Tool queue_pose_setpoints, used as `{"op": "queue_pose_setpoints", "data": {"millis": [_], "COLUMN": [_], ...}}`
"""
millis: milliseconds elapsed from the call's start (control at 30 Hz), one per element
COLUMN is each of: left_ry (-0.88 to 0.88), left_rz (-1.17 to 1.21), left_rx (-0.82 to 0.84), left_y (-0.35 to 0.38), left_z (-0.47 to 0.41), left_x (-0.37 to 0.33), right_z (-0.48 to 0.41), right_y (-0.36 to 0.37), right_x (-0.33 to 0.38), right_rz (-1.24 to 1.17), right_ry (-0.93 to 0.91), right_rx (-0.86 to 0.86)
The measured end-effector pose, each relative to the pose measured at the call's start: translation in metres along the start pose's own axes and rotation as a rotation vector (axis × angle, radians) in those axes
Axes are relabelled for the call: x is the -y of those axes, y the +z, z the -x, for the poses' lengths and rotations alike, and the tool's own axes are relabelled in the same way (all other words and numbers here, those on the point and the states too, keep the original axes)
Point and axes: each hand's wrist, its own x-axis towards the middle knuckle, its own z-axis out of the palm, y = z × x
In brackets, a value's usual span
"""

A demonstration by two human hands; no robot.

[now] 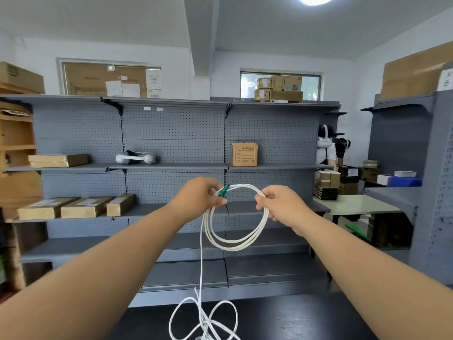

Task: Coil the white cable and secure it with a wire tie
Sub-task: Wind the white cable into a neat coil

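Holding: your left hand [201, 196] pinches the upper left of the coil [235, 244], thumb and fingers closed on the bundled strands. Your right hand [279, 204] has its fingers curled round the coil's right side.
Cable: the white cable [257, 192] is up in the air between your hands, in front of the grey shelving [171, 133]. It is wound into several turns that sag below both grips.
Green piece: a short green strip [223, 191], which I take for the wire tie, lies on the strands at the top left of the loop, touching your left hand.
Tail: one strand [201, 253] drops from the left grip to the black table [294, 315]. There the unwound rest [208, 320] lies in loose, crossing loops near the bottom edge of view.
Key relation: the slack lies below your left hand and nearer your body, and its run is almost vertical. The coil stands roughly upright, its open face toward you.
Nearer hand: the left sits right where the tail leaves the bundle. The right is across the loop, well apart from the tail.
Stage: partway, by my reading. Plenty is left to wind, and the green strip does not look closed round the bundle.
Next move: I would have your left keep the bundle while your right lets go, reaches down and across for the tail, and lays on another turn.
Risk: the crossed loops on the table could pull into a snag as you draw them up.
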Motion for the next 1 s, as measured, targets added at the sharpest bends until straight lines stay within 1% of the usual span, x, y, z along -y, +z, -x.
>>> {"op": "queue_pose_setpoints", "data": {"millis": [200, 433, 567, 733, 800, 867, 933, 1000], "left_ry": [0.004, -0.001, 0.007, 0.018, 0.038, 0.084, 0.145, 0.178], "left_rz": [0.187, 0.182, 0.083, 0.038, -0.050, -0.199, -0.343, -0.423], "left_rx": [0.061, 0.037, -0.014, 0.012, 0.048, 0.094, 0.132, 0.159], "left_y": [0.002, 0.010, 0.018, 0.022, 0.022, 0.021, 0.021, 0.020], "left_z": [0.002, 0.001, 0.003, 0.006, 0.005, 0.005, 0.005, 0.006], "left_x": [0.028, 0.045, 0.051, 0.054, 0.050, 0.043, 0.037, 0.034], "right_z": [-0.004, -0.004, -0.004, -0.001, -0.001, -0.002, -0.002, -0.003], "right_y": [0.017, 0.034, 0.041, 0.045, 0.046, 0.045, 0.044, 0.045], "right_x": [0.005, -0.001, -0.007, -0.013, -0.011, -0.006, -0.001, 0.004], "right_rz": [0.052, 0.065, 0.120, 0.240, 0.300, 0.345, 0.402, 0.491], "right_ry": [-0.047, -0.036, -0.023, -0.033, -0.061, -0.092, -0.121, -0.146], "right_rx": [-0.064, -0.108, -0.089, -0.006, 0.038, 0.089, 0.161, 0.240]}}
